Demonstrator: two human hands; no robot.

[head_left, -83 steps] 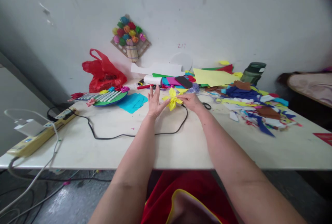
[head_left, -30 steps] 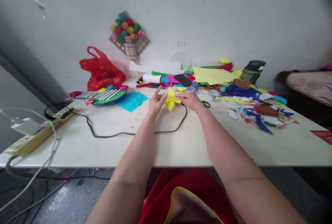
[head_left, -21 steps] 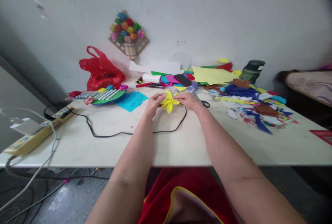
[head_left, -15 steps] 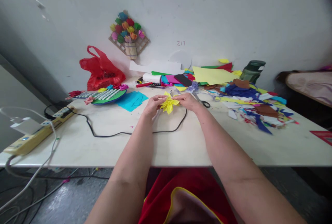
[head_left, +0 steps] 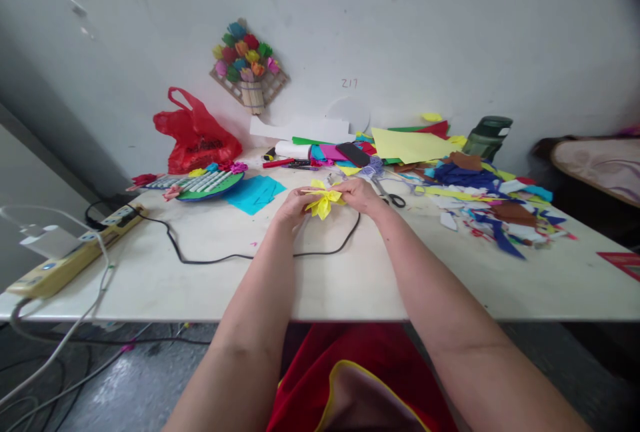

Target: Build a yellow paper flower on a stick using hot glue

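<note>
worn: red garment | trim: curved yellow edging | arms: bare past the elbows

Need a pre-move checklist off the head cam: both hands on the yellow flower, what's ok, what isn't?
1. Left hand on the yellow flower: ok, fingers at its left side.
2. Right hand on the flower: ok, fingers at its right side.
3. Black cord clear of the arms: not ok, it passes under the left forearm and curves up to near the right hand.
4. Scissors well away: not ok, they lie close beside the right hand.
5. Scrap pile off the hands: ok, well to the right.
6. Flower's underside sound: cannot tell, hidden from this view.
</note>
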